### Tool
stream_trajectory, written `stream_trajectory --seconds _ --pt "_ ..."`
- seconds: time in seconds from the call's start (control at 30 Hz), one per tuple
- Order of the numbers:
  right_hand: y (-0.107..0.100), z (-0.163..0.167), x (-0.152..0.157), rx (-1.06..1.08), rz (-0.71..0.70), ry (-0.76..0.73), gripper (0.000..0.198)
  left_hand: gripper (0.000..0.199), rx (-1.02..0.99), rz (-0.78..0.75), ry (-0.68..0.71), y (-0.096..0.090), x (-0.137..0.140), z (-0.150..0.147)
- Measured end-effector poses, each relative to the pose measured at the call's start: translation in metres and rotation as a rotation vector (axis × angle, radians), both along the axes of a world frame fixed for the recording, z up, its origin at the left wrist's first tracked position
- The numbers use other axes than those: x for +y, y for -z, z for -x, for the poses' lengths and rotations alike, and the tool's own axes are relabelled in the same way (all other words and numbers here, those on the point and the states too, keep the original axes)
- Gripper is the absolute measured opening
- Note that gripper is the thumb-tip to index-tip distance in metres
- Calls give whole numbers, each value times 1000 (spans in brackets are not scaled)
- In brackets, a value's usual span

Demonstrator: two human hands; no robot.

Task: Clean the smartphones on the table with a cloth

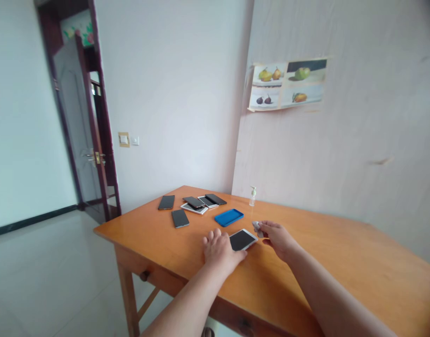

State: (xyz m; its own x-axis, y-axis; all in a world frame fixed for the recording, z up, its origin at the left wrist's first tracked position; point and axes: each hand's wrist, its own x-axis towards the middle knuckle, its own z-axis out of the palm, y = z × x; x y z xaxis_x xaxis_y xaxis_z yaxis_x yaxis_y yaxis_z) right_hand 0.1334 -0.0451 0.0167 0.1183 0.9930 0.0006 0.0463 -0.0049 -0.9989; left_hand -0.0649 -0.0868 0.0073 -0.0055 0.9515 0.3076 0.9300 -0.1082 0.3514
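A white smartphone (243,239) with a dark screen lies face up on the wooden table, near its front edge. My left hand (222,251) grips its left end, thumb along the near side and fingers bent on the far side; the hand hides that end. Just off the phone's right end, my right hand (275,236) pinches a small crumpled greyish cloth (257,228) between thumb and fingers. Beyond the phone rests a blue phone case (229,217), its hollow side up. A clear pump bottle (252,197) with a pale green top stands farther back.
Several phones lie at the back left of the table (323,238): a dark one (166,202), another dark one (180,218) and an overlapping pile (194,202). A wall rises behind the table, with fruit pictures (288,85) on it. At far left stands a door (76,126).
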Motion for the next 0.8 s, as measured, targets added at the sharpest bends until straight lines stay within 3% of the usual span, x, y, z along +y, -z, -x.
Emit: stream_trajectory --seconds 0.37,0.63,0.8 --pt "21 14 2 -172 -187 -73 25 62 -86 -37 48 10 -4 -5" --pt "20 24 -4 -232 -225 -57 22 63 -75 -67 94 -3 -10 -2" --pt "16 31 -11 -109 -255 -102 21 45 -299 -142 193 -9 1 -1"
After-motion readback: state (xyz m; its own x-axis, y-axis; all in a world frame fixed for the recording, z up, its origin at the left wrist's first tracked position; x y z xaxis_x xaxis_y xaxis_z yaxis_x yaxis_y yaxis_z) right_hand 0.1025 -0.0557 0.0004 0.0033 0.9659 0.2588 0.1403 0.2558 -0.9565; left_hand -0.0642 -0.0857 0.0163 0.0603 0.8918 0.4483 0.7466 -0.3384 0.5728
